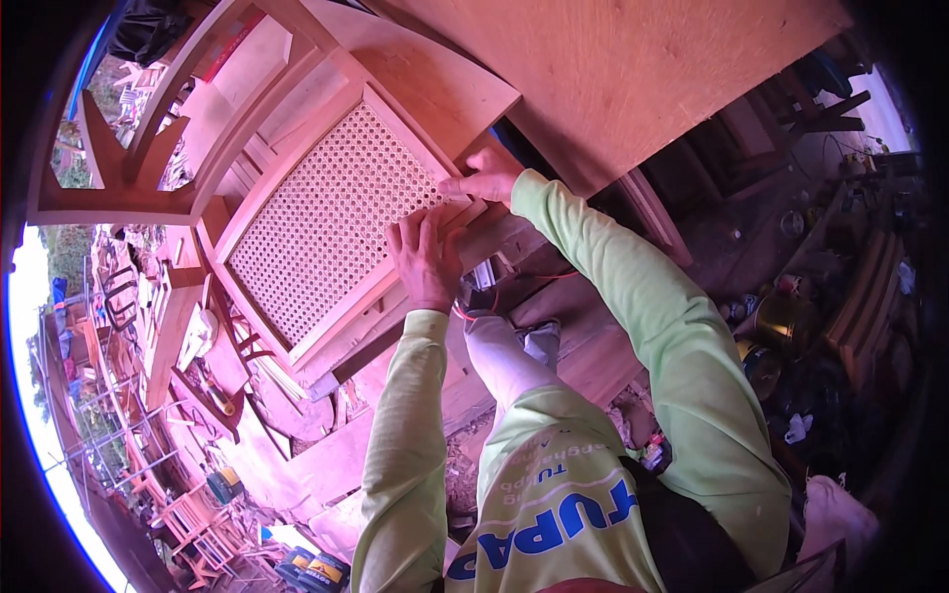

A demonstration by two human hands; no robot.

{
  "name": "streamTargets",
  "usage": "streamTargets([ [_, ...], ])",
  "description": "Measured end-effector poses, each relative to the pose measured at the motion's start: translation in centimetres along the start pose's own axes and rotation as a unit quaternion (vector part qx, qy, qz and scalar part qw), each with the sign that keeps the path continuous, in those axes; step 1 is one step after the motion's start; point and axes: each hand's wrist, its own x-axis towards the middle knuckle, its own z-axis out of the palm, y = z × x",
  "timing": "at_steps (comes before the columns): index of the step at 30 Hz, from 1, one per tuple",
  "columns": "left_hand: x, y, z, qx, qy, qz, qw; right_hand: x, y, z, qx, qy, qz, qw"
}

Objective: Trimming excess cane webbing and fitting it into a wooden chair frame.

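A wooden chair frame [297, 94] lies tilted in front of me, with a woven cane panel [331, 217] set in its seat opening. My left hand [427, 259] presses flat on the lower right edge of the panel, fingers together. My right hand [484, 180] rests on the frame's right corner, fingertips pinching at the cane edge. Whether it holds a small tool I cannot tell. Both forearms wear light green sleeves.
A large wooden board [633, 69] leans at the top right. Wood offcuts and chair parts [198, 346] lie on the floor at left. Metal tins and pots [781, 326] stand at the right. My bent knee [504, 356] sits below the hands.
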Motion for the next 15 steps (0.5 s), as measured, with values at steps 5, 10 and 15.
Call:
streamTargets([
  [5,0.0,-0.4,-1.0,0.014,0.004,-0.007,1.0,-2.3,-3.0,0.0,0.123,-0.083,0.016,0.989],
  [10,0.0,0.3,-0.1,0.008,0.003,-0.007,1.0,-1.5,-1.1,0.1,0.034,-0.007,0.041,0.999],
  [15,-0.2,-0.2,0.0,0.019,0.005,0.001,1.0,-0.4,-0.3,0.1,0.02,0.005,0.053,0.998],
])
